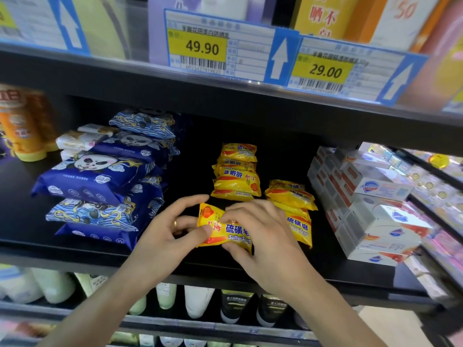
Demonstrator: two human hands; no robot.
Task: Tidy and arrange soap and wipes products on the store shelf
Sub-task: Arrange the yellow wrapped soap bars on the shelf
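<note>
Both hands hold one yellow sulfur soap pack (220,230) just above the front of the black shelf (82,251). My left hand (167,231) pinches its left end between thumb and fingers. My right hand (260,236) grips its right side from above. Behind it lies a stack of the same yellow soap packs (236,171), and another stack (292,199) sits to the right, with one pack (300,230) partly hidden by my right hand. Blue panda wipes packs (100,176) are piled at the left.
White boxed soaps (370,211) are stacked at the shelf's right end. Orange bottles (22,126) and small white packs (77,140) stand at the far left. Price tags (203,48) line the shelf above. Bottles and tubes (198,301) fill the shelf below.
</note>
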